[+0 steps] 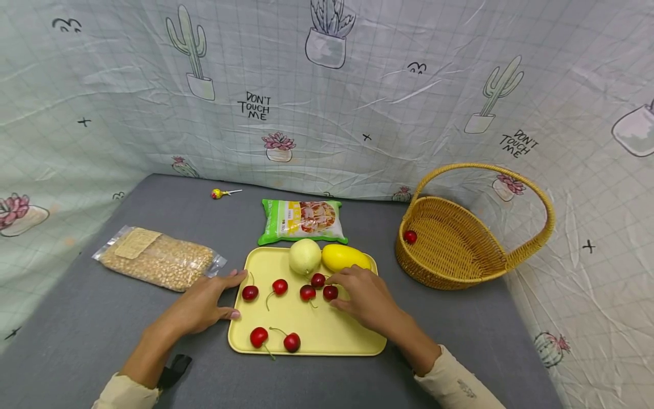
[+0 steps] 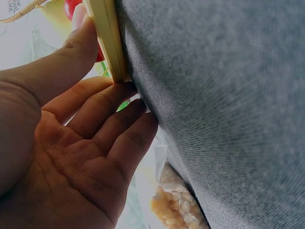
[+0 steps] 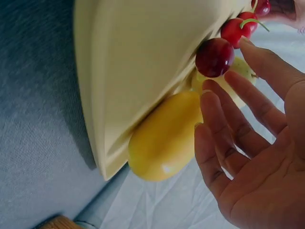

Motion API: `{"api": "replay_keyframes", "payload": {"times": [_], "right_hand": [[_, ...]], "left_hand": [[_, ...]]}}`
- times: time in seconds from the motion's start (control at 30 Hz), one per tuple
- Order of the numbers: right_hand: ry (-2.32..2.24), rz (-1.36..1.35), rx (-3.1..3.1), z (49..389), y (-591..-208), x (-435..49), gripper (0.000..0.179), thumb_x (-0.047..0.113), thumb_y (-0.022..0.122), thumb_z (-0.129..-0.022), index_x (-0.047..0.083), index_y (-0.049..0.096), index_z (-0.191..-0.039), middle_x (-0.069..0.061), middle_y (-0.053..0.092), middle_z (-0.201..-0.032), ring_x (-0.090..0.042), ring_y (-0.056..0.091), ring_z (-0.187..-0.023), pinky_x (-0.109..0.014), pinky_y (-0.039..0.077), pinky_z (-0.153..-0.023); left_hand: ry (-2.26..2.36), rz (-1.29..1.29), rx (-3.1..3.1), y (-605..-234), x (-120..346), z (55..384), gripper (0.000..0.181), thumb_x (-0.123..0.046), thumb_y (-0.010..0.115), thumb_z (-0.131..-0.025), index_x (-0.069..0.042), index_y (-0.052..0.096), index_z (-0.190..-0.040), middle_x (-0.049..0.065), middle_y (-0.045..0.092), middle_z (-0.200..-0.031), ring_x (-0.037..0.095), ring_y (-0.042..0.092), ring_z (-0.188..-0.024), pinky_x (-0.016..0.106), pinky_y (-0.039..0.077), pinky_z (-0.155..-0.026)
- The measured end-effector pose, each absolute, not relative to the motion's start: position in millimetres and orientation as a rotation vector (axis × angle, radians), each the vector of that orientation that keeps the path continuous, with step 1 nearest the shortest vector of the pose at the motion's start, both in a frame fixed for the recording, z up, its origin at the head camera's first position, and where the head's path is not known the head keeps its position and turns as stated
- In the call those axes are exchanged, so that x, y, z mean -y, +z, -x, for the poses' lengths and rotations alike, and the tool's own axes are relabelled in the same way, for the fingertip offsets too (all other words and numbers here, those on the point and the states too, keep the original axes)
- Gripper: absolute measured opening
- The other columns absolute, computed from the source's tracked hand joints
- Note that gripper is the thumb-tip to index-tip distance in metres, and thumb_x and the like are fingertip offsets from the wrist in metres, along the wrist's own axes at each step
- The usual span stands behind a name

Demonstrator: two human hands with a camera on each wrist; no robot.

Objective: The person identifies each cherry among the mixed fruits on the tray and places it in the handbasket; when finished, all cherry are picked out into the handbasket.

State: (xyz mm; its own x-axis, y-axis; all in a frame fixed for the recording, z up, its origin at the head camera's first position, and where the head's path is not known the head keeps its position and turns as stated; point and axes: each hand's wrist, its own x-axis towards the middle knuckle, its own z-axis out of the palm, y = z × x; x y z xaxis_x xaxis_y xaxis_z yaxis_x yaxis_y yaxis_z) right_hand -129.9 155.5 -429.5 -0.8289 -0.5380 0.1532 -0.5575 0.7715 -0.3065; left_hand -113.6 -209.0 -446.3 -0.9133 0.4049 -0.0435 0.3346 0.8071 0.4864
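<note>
A pale yellow tray (image 1: pixel 327 335) holds several red cherries with stems, a round pale green-yellow fruit (image 1: pixel 305 257) and a smooth yellow oval fruit (image 1: pixel 343 257). My left hand (image 1: pixel 204 302) rests at the tray's left edge, its thumb and fingers touching the rim and spread apart. Over the tray's right half, my right hand (image 1: pixel 365 298) reaches with thumb and fingers parted around a dark cherry (image 1: pixel 330 292). In the right wrist view its fingertips are right beside that dark cherry (image 3: pixel 214 57), with the yellow fruit (image 3: pixel 167 138) below them.
A wicker basket (image 1: pixel 452 278) with a tall handle stands on the right, one cherry (image 1: pixel 410 237) inside. Behind the tray lies a green-and-white packet (image 1: pixel 306 220). A clear bag of corn kernels (image 1: pixel 158 261) lies left; a lollipop (image 1: pixel 219 193) is at the back. Printed cloth hangs behind.
</note>
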Motion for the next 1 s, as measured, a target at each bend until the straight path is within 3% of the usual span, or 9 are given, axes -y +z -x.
{"api": "replay_keyframes", "payload": {"times": [0.47, 0.77, 1.0], "right_hand": [[0.417, -0.907, 2.886, 129, -435, -147, 0.028, 0.028, 0.096, -0.079, 0.021, 0.079, -0.101, 0.010, 0.070, -0.087, -0.009, 0.050, -0.077, -0.022, 0.041, -0.065], [0.475, -0.918, 2.822, 129, -432, -153, 0.025, 0.025, 0.096, -0.080, 0.024, 0.078, -0.096, 0.012, 0.072, -0.090, -0.008, 0.055, -0.081, -0.023, 0.047, -0.068], [0.533, -0.873, 2.764, 128, -425, -161, 0.029, 0.024, 0.098, -0.078, 0.023, 0.079, -0.101, 0.008, 0.071, -0.090, -0.009, 0.056, -0.082, -0.023, 0.049, -0.066]], "left_hand": [[0.730, -0.596, -2.849, -447, 210, 114, 0.084, -0.030, 0.093, -0.078, -0.004, 0.060, -0.151, 0.029, 0.060, -0.149, 0.057, 0.056, -0.136, 0.074, 0.043, -0.110], [0.737, -0.596, -2.856, -446, 207, 113, 0.081, -0.027, 0.093, -0.079, -0.003, 0.061, -0.150, 0.029, 0.060, -0.148, 0.056, 0.057, -0.136, 0.073, 0.043, -0.111], [0.719, -0.589, -2.857, -446, 208, 113, 0.082, -0.028, 0.093, -0.078, -0.003, 0.061, -0.150, 0.030, 0.060, -0.148, 0.058, 0.056, -0.135, 0.076, 0.042, -0.108]]}}
